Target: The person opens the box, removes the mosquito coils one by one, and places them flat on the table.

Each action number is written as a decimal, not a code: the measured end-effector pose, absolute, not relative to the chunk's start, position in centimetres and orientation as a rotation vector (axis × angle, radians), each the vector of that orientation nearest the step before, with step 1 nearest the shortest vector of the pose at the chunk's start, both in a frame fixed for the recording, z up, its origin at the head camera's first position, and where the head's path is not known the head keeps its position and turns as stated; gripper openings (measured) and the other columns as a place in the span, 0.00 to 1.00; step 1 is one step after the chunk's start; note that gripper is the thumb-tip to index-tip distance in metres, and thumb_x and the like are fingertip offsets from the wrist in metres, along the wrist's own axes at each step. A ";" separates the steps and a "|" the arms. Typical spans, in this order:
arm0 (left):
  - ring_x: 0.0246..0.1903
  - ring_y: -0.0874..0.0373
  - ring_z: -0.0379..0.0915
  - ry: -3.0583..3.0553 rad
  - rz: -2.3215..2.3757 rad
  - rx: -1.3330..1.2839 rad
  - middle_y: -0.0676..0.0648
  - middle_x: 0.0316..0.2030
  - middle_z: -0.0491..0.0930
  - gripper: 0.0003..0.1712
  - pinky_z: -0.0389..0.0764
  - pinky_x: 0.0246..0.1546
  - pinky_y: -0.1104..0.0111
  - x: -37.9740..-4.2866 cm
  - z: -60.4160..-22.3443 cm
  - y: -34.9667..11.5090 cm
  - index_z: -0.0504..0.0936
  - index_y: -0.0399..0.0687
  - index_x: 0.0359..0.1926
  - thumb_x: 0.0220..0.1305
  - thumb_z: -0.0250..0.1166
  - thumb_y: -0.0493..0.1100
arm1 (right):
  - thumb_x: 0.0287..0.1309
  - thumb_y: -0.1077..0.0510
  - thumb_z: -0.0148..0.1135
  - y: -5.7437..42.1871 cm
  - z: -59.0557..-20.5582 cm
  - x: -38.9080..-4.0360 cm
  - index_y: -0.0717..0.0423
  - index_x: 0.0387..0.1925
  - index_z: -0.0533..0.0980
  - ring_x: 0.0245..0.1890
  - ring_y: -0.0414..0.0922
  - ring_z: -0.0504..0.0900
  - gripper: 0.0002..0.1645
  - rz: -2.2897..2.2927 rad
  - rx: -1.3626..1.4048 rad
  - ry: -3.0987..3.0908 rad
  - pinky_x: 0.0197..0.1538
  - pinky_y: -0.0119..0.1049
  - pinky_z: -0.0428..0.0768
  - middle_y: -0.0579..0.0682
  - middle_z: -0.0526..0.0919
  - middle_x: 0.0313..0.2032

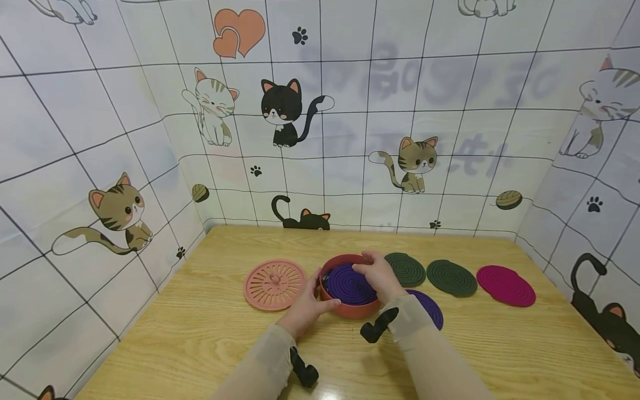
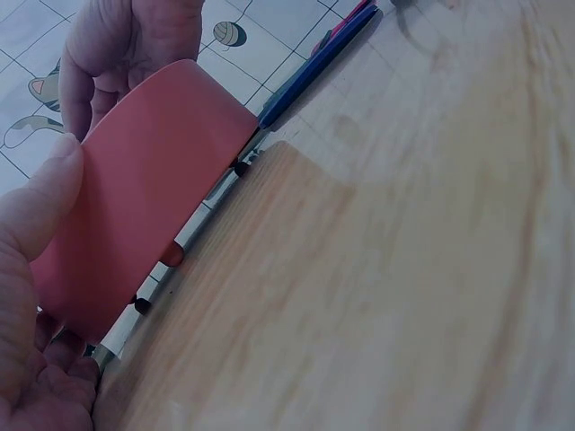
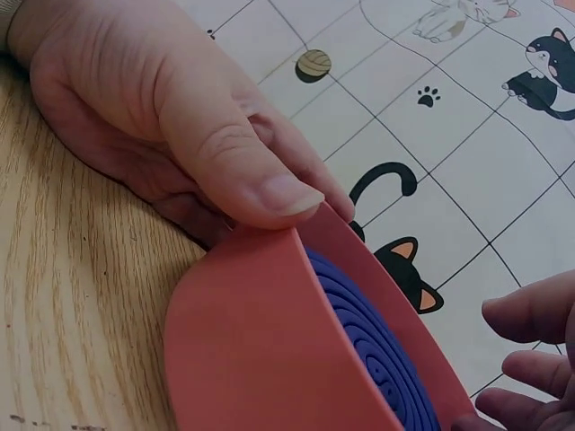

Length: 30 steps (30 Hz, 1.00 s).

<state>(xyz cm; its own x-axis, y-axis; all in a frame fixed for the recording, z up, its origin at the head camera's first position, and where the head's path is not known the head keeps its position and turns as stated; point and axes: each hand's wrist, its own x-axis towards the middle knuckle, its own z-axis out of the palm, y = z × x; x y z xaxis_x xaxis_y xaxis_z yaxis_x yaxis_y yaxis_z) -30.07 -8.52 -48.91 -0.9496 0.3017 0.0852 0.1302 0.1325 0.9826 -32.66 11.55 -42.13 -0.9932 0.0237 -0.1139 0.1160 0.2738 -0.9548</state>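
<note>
A round coral-red container (image 1: 352,312) stands in front of me with a dark blue spiral coaster (image 1: 351,284) inside it. My left hand (image 1: 311,304) grips its left side, thumb against the outer wall and fingers round the far side. On the opposite side, my right hand (image 1: 382,276) holds the rim, its thumb (image 3: 256,180) over the edge in the right wrist view. Small feet (image 2: 171,254) show under the container in the left wrist view. Left of it lies a pink slotted lid (image 1: 275,284) with a knob.
Right of the container, another blue coaster (image 1: 429,309) lies partly behind my right forearm. Green coasters (image 1: 406,270) and further green coasters (image 1: 452,278) lie beyond, then magenta coasters (image 1: 506,286). Cat-print sheeting (image 1: 345,166) surrounds the wooden table (image 1: 165,344).
</note>
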 end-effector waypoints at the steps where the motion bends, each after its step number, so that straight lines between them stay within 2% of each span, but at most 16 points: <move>1: 0.73 0.49 0.42 2.266 1.938 0.439 0.42 0.73 0.50 0.61 0.47 0.71 0.52 -30.0 -48.9 -8.5 0.44 0.46 0.76 0.52 0.75 0.51 | 0.61 0.58 0.61 11.6 -42.1 -32.7 0.61 0.68 0.61 0.65 0.60 0.63 0.36 -1.843 0.133 2.447 0.68 0.59 0.58 0.63 0.64 0.66; 16: 0.72 0.47 0.44 2.291 1.913 0.434 0.41 0.73 0.51 0.61 0.49 0.70 0.52 -30.1 -48.9 -8.5 0.43 0.44 0.76 0.53 0.74 0.51 | 0.60 0.61 0.60 11.2 -42.1 -32.5 0.61 0.66 0.64 0.62 0.60 0.67 0.33 -1.785 0.179 2.467 0.66 0.59 0.61 0.63 0.69 0.62; 23: 0.72 0.48 0.45 2.307 1.890 0.410 0.43 0.73 0.51 0.60 0.50 0.70 0.52 -30.0 -48.6 -8.5 0.44 0.46 0.76 0.53 0.74 0.51 | 0.60 0.61 0.60 11.2 -42.1 -32.5 0.61 0.66 0.64 0.62 0.60 0.67 0.32 -1.816 0.183 2.447 0.66 0.59 0.62 0.63 0.69 0.61; 30: 0.72 0.46 0.45 2.319 1.877 0.400 0.43 0.73 0.51 0.59 0.51 0.70 0.50 -29.9 -48.7 -8.5 0.45 0.49 0.76 0.53 0.74 0.52 | 0.60 0.62 0.60 11.1 -42.1 -32.5 0.60 0.66 0.64 0.63 0.60 0.66 0.33 -1.836 0.168 2.442 0.66 0.58 0.62 0.62 0.68 0.63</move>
